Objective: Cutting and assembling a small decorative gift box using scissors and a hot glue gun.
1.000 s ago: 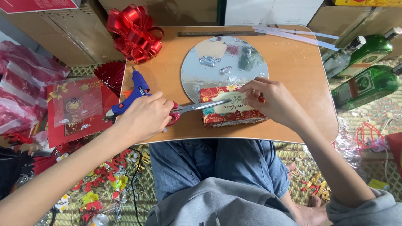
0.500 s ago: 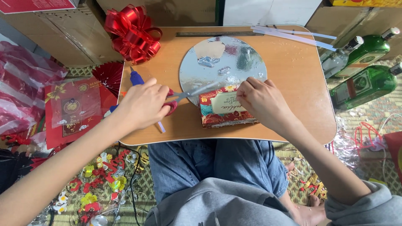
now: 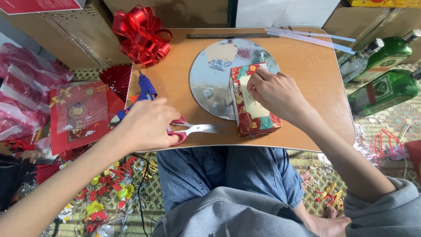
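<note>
My left hand [image 3: 147, 125] grips the red handles of a pair of scissors [image 3: 199, 129] that lie on the small wooden table [image 3: 307, 74], blades pointing right. My right hand [image 3: 274, 92] rests on top of a red patterned box [image 3: 252, 103] with a cream label, fingers curled over its far end. The box stands lengthwise on the right part of a round silver disc [image 3: 210, 83]. A blue glue gun [image 3: 142, 94] lies just beyond my left hand.
A big red ribbon bow [image 3: 140, 35] sits at the table's far left corner. A ruler [image 3: 232, 36] and pale strips [image 3: 311, 36] lie along the back edge. Green glass bottles [image 3: 381, 83] lie right of the table. Red packets [image 3: 81, 116] and decorations cover the floor at left.
The box has been turned from crosswise to lengthwise and shifted onto the disc's right side. My left hand has lowered the scissors flat onto the table near the front edge.
</note>
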